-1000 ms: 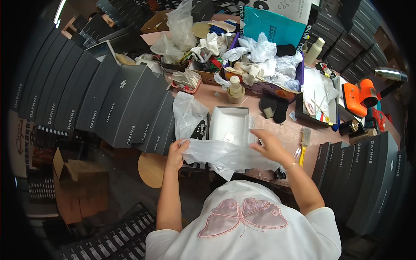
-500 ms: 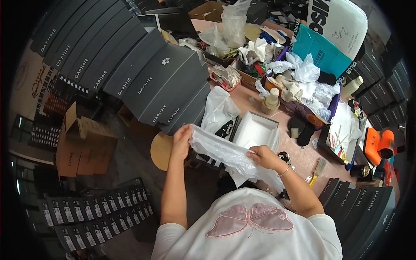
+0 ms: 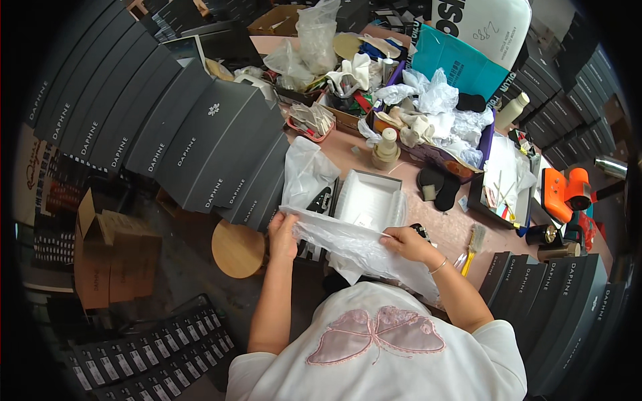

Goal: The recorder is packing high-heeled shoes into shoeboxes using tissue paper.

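Holding a thin white sheet (image 3: 348, 242) out in front of the body, above the near part of a white-lined box (image 3: 369, 200) and hiding that edge of it. Judging by the upper edge, having it mostly spread and drawn fairly straight between the two grips; not yet laying it down or releasing it, and leaving the lower part creased and drooping. Leaving the box uncovered at its far part, with a small white card (image 3: 363, 220) showing inside.

Gripping one corner with the left hand (image 3: 283, 235), pressing thumb and fingers together. Pinching the upper edge farther along with the right hand (image 3: 409, 244), curling the fingers in and letting the loose end hang below the wrist.

Passing near a black thing (image 3: 324, 199) just left of the box, perhaps a shoe but too covered to tell. Having a cream bottle (image 3: 386, 150) standing beyond the box, black pads (image 3: 443, 194) lying to its right, and a yellow-handled brush (image 3: 473, 247) lying right of the right hand.
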Motion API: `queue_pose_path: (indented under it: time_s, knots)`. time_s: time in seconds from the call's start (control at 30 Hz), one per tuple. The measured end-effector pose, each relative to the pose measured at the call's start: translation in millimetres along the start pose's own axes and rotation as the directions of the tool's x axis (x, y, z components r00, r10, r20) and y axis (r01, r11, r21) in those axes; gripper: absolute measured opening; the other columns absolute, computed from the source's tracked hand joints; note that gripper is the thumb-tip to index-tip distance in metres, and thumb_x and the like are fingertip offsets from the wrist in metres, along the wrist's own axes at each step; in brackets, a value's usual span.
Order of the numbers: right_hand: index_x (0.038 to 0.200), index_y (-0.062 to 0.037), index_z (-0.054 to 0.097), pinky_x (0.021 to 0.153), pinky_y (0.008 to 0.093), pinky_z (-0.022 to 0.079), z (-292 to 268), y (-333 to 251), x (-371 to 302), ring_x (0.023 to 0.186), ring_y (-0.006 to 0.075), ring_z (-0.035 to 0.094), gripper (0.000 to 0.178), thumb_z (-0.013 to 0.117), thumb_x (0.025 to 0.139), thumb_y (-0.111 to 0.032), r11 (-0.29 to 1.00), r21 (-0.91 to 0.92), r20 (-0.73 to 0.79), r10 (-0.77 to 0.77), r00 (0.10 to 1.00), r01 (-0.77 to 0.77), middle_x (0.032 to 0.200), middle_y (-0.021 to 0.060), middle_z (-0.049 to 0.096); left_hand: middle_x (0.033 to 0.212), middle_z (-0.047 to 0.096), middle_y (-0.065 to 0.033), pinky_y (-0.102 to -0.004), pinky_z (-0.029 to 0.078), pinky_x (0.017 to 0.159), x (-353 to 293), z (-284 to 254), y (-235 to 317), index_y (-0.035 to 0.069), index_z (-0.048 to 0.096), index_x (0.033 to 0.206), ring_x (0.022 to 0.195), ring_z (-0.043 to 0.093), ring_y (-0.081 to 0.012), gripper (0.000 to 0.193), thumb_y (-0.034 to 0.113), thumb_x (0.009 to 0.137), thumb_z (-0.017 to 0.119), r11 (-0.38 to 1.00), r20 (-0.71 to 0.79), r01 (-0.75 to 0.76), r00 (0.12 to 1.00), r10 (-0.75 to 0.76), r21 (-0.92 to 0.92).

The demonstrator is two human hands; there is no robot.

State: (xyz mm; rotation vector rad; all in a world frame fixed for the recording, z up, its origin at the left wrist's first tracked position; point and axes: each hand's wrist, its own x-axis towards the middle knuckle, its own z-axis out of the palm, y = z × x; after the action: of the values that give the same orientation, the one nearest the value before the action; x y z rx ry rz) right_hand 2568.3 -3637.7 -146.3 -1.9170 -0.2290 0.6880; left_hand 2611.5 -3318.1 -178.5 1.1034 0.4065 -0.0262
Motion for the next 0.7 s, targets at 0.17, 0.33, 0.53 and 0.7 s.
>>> queue_pose_path:
  time_s: [0.17, 0.33, 0.53, 0.7]
  knots:
    - [0.099, 0.0031, 0.060, 0.068, 0.0346, 0.047, 9, 23, -32, 0.070, 0.0226, 0.059, 0.024, 0.060, 0.086, -0.017, 0.999, -0.043, 0.024, 0.018, 1.000, -0.017, 0.079, 0.0168, 0.063, 0.083, 0.063, -0.0013, -0.0248, 0.046, 0.069, 6, 5, 16, 0.004, 0.062, 0.084, 0.074, 0.059, -0.0105, 0.005, 0.009, 0.087, 0.062, 0.997, -0.094, -0.055, 0.994, 0.059, 0.048]
    - [0.096, 0.0030, 0.059, 0.071, 0.0388, 0.048, 14, 58, -101, 0.078, 0.0327, 0.063, 0.020, 0.057, 0.086, -0.014, 0.963, -0.191, -0.155, 0.161, 0.975, -0.190, 0.083, 0.0229, 0.063, 0.086, 0.063, -0.0017, -0.0262, 0.047, 0.070, 22, -14, 25, 0.004, 0.063, 0.089, 0.078, 0.059, -0.0112, 0.008, 0.012, 0.086, 0.064, 0.997, -0.154, -0.015, 0.988, 0.026, 0.071]
    - [0.090, 0.0011, 0.062, 0.073, 0.0404, 0.050, -38, 82, -114, 0.084, 0.0336, 0.064, 0.015, 0.059, 0.086, -0.013, 0.815, -0.433, -0.461, 0.168, 0.872, -0.386, 0.089, 0.0200, 0.066, 0.085, 0.062, -0.0013, -0.0230, 0.046, 0.067, 14, -2, 8, 0.004, 0.060, 0.086, 0.075, 0.057, -0.0078, 0.011, 0.013, 0.089, 0.064, 0.997, -0.111, -0.027, 0.993, 0.036, 0.079]
    - [0.119, 0.0003, 0.055, 0.091, 0.0394, 0.045, -3, -23, 6, 0.103, 0.0342, 0.058, 0.045, 0.067, 0.084, -0.023, 0.866, -0.397, -0.338, -0.447, 0.828, 0.306, 0.111, 0.0195, 0.061, 0.083, 0.061, 0.0009, -0.0216, 0.045, 0.067, 12, 6, 4, 0.004, 0.061, 0.092, 0.073, 0.056, -0.0059, 0.007, 0.011, 0.090, 0.063, 0.999, 0.085, -0.037, 0.996, 0.036, 0.015]
